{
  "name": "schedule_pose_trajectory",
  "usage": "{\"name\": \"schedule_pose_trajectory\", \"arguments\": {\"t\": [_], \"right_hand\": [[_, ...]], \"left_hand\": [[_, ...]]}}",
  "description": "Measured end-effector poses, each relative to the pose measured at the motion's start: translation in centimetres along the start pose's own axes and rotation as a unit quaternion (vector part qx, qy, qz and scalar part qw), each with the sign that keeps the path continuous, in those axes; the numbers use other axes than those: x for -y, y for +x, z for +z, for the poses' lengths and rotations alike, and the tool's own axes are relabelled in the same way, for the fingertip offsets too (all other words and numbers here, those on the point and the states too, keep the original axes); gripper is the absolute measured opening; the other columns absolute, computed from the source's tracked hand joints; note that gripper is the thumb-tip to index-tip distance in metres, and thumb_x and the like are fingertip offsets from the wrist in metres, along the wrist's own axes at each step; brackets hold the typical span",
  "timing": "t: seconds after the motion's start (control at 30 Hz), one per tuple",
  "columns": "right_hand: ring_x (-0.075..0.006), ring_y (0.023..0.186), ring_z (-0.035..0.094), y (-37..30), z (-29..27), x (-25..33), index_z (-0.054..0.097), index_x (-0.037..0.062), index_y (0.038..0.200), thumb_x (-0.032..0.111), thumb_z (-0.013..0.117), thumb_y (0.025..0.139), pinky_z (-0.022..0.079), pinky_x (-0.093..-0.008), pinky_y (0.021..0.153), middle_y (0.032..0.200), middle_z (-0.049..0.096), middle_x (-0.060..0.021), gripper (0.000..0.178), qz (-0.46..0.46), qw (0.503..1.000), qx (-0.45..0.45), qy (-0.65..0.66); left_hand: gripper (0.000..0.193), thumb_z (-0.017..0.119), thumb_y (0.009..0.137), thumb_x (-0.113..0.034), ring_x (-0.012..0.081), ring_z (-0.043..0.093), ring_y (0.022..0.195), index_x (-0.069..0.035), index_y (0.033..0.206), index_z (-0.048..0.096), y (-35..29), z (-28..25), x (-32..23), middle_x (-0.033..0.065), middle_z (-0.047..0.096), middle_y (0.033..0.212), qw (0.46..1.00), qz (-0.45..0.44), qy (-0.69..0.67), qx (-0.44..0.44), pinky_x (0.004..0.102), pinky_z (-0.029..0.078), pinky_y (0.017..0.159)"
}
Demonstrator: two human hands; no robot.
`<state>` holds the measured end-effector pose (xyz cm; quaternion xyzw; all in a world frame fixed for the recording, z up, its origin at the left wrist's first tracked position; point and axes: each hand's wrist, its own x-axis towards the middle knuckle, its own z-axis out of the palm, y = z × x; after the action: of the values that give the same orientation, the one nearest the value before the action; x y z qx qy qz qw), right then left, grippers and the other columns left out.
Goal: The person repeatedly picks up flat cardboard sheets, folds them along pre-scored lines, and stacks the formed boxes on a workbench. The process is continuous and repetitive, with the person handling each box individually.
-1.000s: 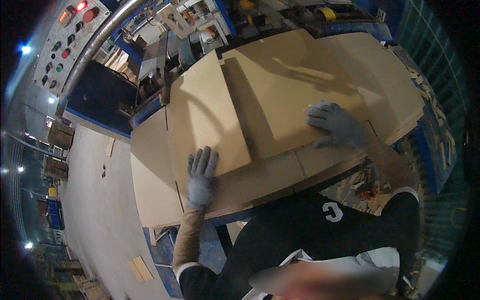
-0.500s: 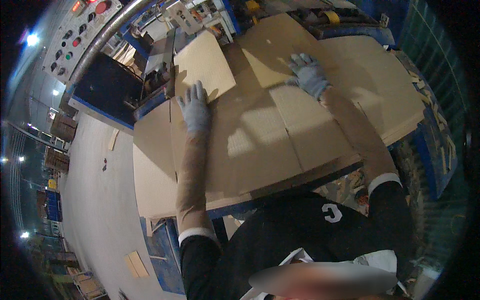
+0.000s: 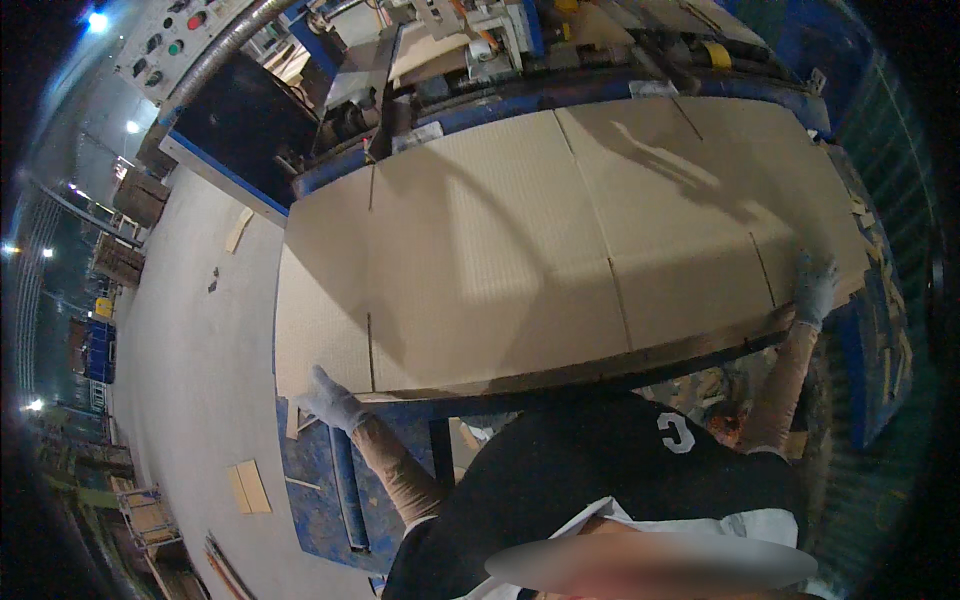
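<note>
A worker's gloved hands rest at the two near corners of a broad, slotted cardboard sheet lying flat across a blue table in front of a machine. The left hand has its thumb over the top face at the near-left corner, its other fingers partly out of sight; the right hand, dim and blurred in shadow, sits at the near-right corner. Whether either hand grips the cardboard or merely touches it cannot be told. A control panel is cut off by the upper edge, and the dark shirt hides part of the scraps below. Half a second earlier, both hands lay farther forward on two smaller cardboard pieces; those have since left the sheet's top, and the hands have spread apart and drawn back.
</note>
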<state>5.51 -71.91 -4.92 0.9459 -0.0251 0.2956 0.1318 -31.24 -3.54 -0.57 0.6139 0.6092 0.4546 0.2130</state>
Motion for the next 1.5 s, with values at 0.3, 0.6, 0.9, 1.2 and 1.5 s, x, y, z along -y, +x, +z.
{"name": "schedule_pose_trajectory", "arguments": {"t": [0.3,0.6,0.9,1.2,1.5], "right_hand": [[-0.0357,0.104,0.057,-0.5,9.4,-6.6,0.053,0.0231,0.126,0.022,0.051,0.092,0.047,-0.0476,0.091,0.123,0.054,-0.0172,0.034,-0.197,0.952,0.048,-0.231],[-0.0326,0.104,0.06,2.5,4.0,-5.5,0.055,0.0054,0.12,0.029,0.062,0.087,0.049,-0.0397,0.087,0.115,0.062,-0.0158,0.041,0.152,0.975,-0.139,0.083],[-0.0247,0.108,0.058,4.9,0.2,-7.7,0.046,-0.0055,0.131,0.02,0.071,0.082,0.046,-0.0343,0.093,0.123,0.059,-0.0123,0.061,0.265,0.565,-0.139,0.769],[-0.0229,0.11,0.056,8.0,-7.9,-5.5,0.048,0.0,0.131,0.026,0.063,0.088,0.042,-0.0359,0.096,0.125,0.057,-0.0107,0.053,0.258,0.916,-0.084,0.295],[-0.0292,0.092,0.06,-5.2,-23.0,8.7,0.058,0.0053,0.118,0.012,0.062,0.085,0.049,-0.037,0.081,0.11,0.064,-0.013,0.033,0.068,0.955,-0.033,0.288]], "left_hand": [[0.089,0.061,0.084,-0.051,0.0358,0.03,0.136,0.004,0.145,0.025,2.4,-2.7,-3.4,0.0275,0.025,0.149,0.989,0.041,-0.132,0.05,0.0412,0.023,0.112],[0.072,0.056,0.091,-0.029,0.0317,0.032,0.135,0.001,0.147,0.022,4.0,-7.6,-13.2,0.0233,0.028,0.149,0.932,0.141,-0.315,0.111,0.0414,0.021,0.113],[0.033,0.055,0.089,-0.019,0.0233,0.054,0.107,0.001,0.115,0.059,9.6,-3.4,-7.1,0.0119,0.057,0.118,0.859,-0.004,-0.471,0.202,0.0396,0.044,0.094],[0.032,0.054,0.09,-0.019,0.0212,0.057,0.097,0.002,0.114,0.059,12.9,-2.6,-5.9,0.0091,0.061,0.11,0.893,0.115,-0.374,0.224,0.0369,0.045,0.091],[0.032,0.054,0.089,-0.012,0.0227,0.058,0.102,0.005,0.116,0.059,-0.5,-4.5,-7.8,0.0128,0.062,0.115,0.87,0.261,-0.301,0.291,0.0369,0.047,0.09]]}}
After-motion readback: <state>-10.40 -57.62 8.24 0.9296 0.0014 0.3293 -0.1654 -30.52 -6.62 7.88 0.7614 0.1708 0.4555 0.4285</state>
